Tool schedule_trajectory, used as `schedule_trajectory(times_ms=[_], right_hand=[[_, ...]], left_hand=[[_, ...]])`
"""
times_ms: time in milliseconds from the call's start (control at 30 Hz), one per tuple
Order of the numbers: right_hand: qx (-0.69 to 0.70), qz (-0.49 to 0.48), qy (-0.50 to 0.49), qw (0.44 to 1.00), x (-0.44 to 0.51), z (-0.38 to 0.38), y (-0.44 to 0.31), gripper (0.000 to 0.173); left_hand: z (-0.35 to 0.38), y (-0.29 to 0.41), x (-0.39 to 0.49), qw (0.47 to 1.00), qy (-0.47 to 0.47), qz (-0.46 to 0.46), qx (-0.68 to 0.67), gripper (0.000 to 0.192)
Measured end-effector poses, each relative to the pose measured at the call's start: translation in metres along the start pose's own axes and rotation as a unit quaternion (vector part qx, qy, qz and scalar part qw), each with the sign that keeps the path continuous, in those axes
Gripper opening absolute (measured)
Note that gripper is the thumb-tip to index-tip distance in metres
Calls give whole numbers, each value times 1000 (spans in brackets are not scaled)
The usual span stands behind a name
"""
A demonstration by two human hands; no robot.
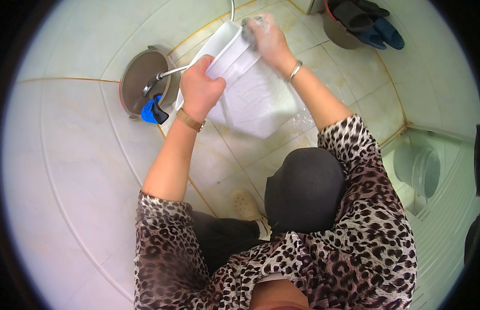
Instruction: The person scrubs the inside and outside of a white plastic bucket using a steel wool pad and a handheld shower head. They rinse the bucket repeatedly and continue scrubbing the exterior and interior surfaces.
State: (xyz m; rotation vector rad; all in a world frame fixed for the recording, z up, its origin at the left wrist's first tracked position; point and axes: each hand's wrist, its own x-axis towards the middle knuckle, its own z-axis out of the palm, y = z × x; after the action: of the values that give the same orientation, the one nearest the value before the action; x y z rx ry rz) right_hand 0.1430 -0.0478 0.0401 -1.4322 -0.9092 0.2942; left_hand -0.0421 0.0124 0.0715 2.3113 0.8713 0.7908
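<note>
A white plastic bin (255, 99) is tipped on its side above the tiled floor, its mouth facing up and left. My left hand (203, 87) grips the bin's rim, thumb on the outer wall. At the far end of the rim, my right hand (270, 40) presses a steel wool scourer (248, 31) against the bin's outside; the hand is blurred and looks wet or soapy. Left of the bin, a shower head (150, 85) on a metal hose rests over a grey-brown bucket (145, 66). The bin's base is turned towards me.
A blue and black cloth-like item (152, 110) hangs on the bucket's rim. Dark slippers (375, 33) lie on another bucket (338, 35) at the upper right. Wet floor tiles (240, 155) spread beneath. A ribbed translucent panel (449, 217) stands on the right, my knee (305, 190) close in front.
</note>
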Motion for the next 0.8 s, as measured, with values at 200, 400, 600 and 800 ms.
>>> schedule_trajectory(times_ms=[200,400,600,800], right_hand=[[-213,-350,91,908,-32,17,-15,23],[-45,19,69,996,-20,-8,2,27],[-17,-17,61,998,-31,-10,7,29],[-106,-296,-27,949,-76,25,8,26]], left_hand=[[-8,-6,2,998,-20,-48,27,29],[1,-5,-5,999,-40,18,5,30],[-14,-1,6,997,-65,33,17,32],[-30,18,-19,993,-111,13,-50,31]])
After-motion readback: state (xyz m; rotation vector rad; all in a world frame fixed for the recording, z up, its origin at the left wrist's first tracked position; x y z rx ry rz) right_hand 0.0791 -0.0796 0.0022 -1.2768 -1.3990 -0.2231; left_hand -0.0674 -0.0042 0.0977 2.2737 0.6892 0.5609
